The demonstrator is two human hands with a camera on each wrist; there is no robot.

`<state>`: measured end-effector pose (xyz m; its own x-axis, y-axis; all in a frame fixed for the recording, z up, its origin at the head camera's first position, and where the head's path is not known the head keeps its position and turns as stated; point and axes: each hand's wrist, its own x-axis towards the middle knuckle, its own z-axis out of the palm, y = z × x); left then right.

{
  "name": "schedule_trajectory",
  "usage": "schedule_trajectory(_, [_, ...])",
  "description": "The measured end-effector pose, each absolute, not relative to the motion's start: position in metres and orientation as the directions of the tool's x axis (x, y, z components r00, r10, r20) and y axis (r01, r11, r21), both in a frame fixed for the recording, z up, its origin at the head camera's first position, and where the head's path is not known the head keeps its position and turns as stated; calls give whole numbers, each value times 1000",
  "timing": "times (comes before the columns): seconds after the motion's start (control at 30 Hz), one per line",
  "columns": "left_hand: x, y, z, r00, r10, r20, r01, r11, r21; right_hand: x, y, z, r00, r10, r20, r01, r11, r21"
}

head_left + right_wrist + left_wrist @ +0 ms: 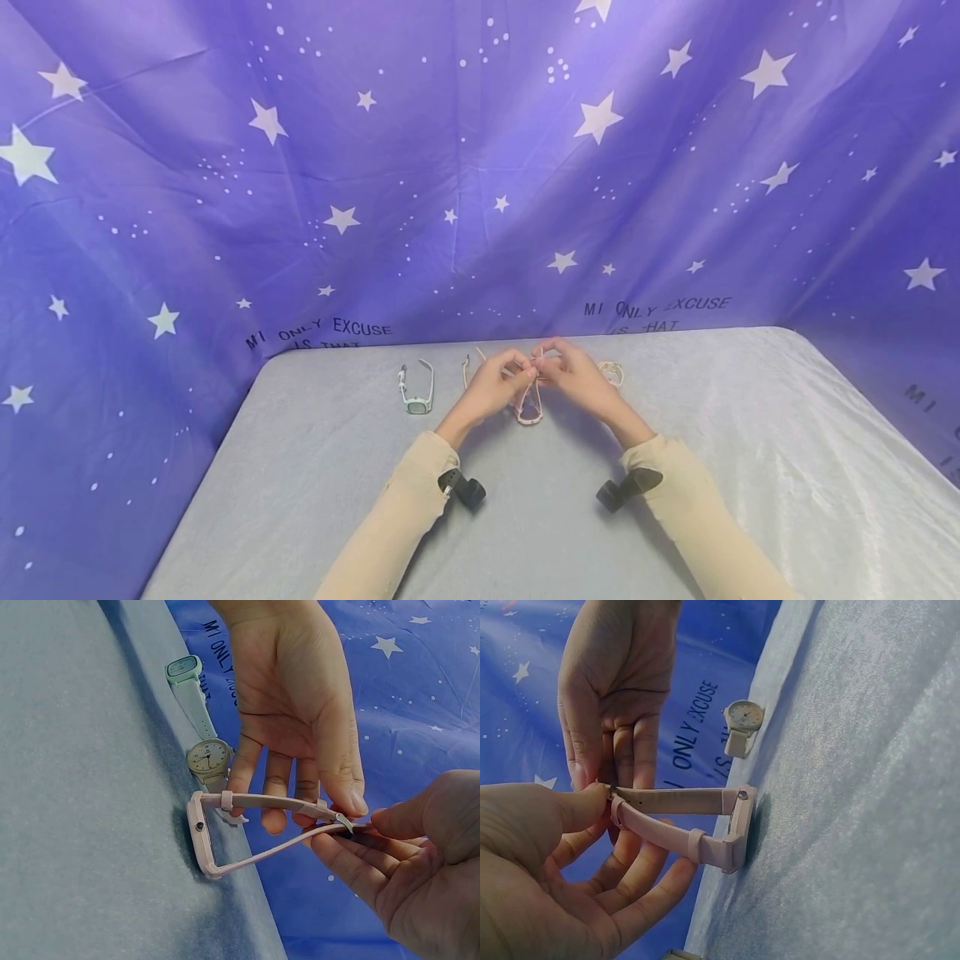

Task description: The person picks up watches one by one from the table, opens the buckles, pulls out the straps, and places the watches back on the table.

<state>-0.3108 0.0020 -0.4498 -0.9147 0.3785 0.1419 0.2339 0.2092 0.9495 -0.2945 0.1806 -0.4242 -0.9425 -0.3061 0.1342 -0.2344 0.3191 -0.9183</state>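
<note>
A pink rectangular watch (529, 417) hangs between both hands, its case low over the cloth and its two strap ends meeting at the fingertips. The left hand (491, 385) pinches the strap end with the metal buckle (344, 822) between thumb and fingers. From the other side, the right hand (581, 383) pinches the opposite strap's tip, which passes at the buckle. Strap loops (226, 800) sit along the buckle-side strap. In the right wrist view, the left hand (292, 697) is above and the right hand (439, 874) at lower right.
On the grey cloth-covered table (525, 533), a mint watch (417, 407) lies left. A round-faced watch (208, 757) is beside it, partly behind the left hand in the head view. A cream watch (744, 716) lies to the right. A purple star curtain (465, 167) hangs behind.
</note>
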Motion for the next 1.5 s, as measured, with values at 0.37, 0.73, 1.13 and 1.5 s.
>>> schedule_trajectory(0.37, [-312, 2, -451, -933, 334, 135, 206, 187, 960, -294, 180, -424, -942, -307, 138, -239, 322, -916])
schedule_trajectory(0.73, [-313, 2, -451, -963, 253, 96, 147, 191, 971, -296, 181, -424, -949, -289, 126, -224, 334, -916])
schedule_trajectory(1.13, [-313, 0, -450, -955, 280, 99, 152, 172, 973, -296, 181, -424, -951, -271, 151, -233, 305, -923])
schedule_trajectory(1.5, [-315, 0, -450, -956, 285, 62, 109, 152, 982, -298, 181, -425, -950, -259, 173, -254, 324, -911])
